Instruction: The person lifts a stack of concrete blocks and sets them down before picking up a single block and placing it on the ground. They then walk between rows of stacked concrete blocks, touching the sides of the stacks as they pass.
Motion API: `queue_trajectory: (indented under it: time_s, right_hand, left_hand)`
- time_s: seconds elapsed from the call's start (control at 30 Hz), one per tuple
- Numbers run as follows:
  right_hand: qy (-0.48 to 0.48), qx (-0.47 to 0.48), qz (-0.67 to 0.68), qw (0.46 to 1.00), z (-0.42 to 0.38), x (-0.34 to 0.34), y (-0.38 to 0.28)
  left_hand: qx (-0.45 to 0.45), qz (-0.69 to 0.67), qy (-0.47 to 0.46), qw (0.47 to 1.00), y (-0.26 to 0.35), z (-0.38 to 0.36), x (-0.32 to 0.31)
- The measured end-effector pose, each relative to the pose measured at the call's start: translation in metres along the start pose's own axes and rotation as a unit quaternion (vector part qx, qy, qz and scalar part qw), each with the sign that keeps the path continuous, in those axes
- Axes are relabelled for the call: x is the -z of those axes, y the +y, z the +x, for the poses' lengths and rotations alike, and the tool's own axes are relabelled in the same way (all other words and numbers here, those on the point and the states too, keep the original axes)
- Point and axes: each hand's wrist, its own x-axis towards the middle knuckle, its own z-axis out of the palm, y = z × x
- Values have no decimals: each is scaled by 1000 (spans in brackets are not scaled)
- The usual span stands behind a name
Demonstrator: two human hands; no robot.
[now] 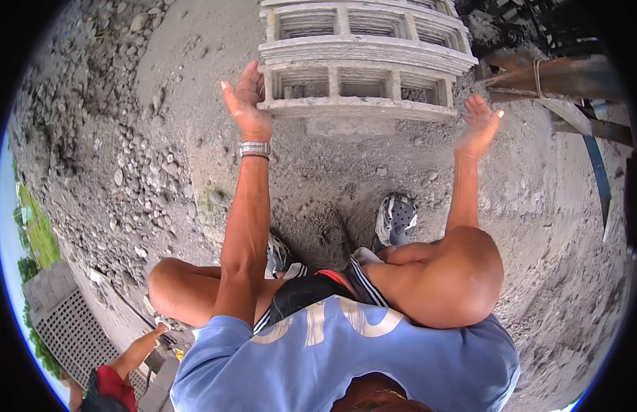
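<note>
A grey hollow concrete block (pixel 356 108) with three openings is the nearest in a row of several, just beyond my feet. My left hand (pixel 247 103) is at its left end, thumb spread out and fingertips right at the block's edge. To the right of the block my right hand (pixel 478 127) is raised, palm inward and fingers apart, with a visible gap between it and the block. Neither hand is wrapped round anything. Behind the nearest block stands another concrete block (pixel 366 52), close against it.
Loose stones (pixel 150 172) cover the ground on the left. Rusty metal beams (pixel 555 79) and a blue strip (pixel 596 161) are at the right. Stacked blocks (pixel 74 323) and another person in red shorts (pixel 116 388) are at the lower left. My clog (pixel 397 216) is between my hands.
</note>
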Motion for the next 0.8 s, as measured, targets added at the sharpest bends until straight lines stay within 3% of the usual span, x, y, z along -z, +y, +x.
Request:
queue_trajectory:
  time_s: [0.13, 0.5, 0.63, 0.8]
  right_hand:
    - [9, 16, -46, 999, 14, -47, 26]
    - [-43, -94, 21, 994, 10, -47, 18]
    - [-100, -98, 47, 989, 9, -44, 12]
    - [-90, -126, 103, 983, 5, -35, 24]
  left_hand:
    - [7, 8, 4, 1000, 3, -12, -19]
    - [51, 28, -55, 997, 19, -19, -23]
    - [62, 37, -132, 989, 12, -3, 6]
    - [83, -13, -36, 996, -7, -10, 17]
